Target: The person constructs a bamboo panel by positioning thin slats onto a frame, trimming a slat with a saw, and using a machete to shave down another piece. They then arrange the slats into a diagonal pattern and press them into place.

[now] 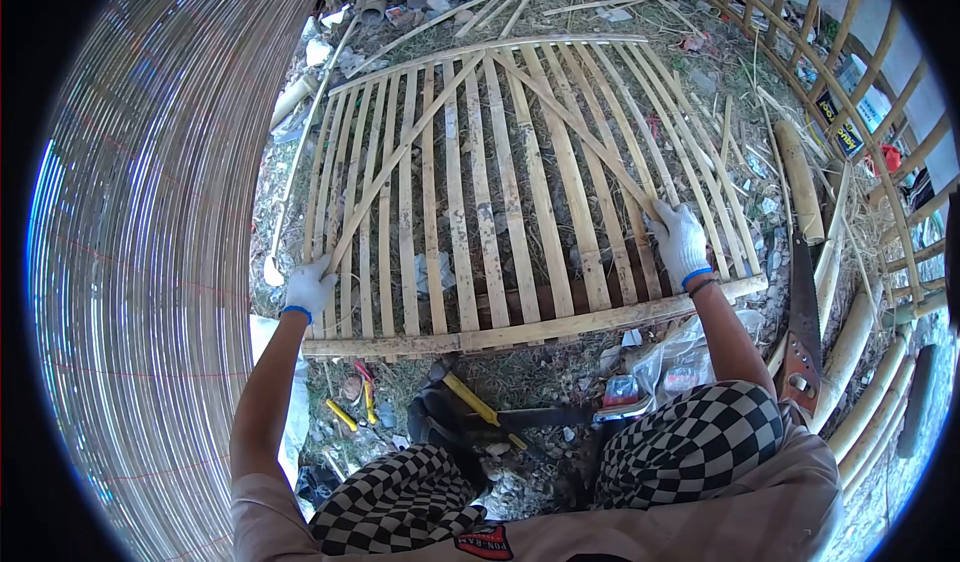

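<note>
A panel of parallel bamboo slats (pixel 515 232) lies before me, with a rail along its near and far edges. Two diagonal slats rise from the sides and meet near the middle of the far rail. My left hand (pixel 312 288), in a white work glove, is closed on the lower end of the left diagonal slat (pixel 405 152). Also gloved, my right hand (pixel 680 240) grips the lower end of the right diagonal slat (pixel 575 122). Its thumb and fingertips lie around the slat's end. The undersides of both grips are hidden.
Left stands a screen of thin strips (pixel 150 262). A hammer (pixel 465 394), yellow-handled tools (pixel 342 415) and a small red package (pixel 621 390) lie near my legs. Right are a handsaw (pixel 803 322), bamboo poles (pixel 870 412) and a lattice fence (pixel 890 162). Loose slats (pixel 620 2) lie beyond the panel.
</note>
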Demonstrator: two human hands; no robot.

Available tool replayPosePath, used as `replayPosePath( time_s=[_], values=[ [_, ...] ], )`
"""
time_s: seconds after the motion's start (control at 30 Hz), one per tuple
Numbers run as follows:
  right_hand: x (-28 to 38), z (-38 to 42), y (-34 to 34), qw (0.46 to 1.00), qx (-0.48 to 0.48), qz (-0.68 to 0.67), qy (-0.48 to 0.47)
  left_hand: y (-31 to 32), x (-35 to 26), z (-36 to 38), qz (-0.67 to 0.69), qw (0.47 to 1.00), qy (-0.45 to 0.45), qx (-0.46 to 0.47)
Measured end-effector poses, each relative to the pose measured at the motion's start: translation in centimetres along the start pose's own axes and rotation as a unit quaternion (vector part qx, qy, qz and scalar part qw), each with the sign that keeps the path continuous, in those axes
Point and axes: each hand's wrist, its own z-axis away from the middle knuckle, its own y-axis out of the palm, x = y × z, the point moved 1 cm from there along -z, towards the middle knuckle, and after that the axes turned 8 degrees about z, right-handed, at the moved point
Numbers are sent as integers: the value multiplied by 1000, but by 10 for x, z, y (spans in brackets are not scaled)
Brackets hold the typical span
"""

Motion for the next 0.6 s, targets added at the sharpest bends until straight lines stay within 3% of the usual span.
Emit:
replayPosePath(
  time_s=[0.43, 0.47, 0.57, 0.6],
  values=[
    [-2, -4, 4, 1000, 13, 14, 7, 10, 7, -11, -23, 997, 54, -40],
    [-9, -3, 14, 998, -37, 36, -32, 8, 7, -14, -18, 999, 34, -28],
    [0, -8, -7, 999, 33, -8, -25, 2, 5, -13, 16, 999, -11, -47],
    [-4, -13, -9, 998, 43, -24, -36, -15, -20, -13, 7, 997, -73, 13]
  ],
)
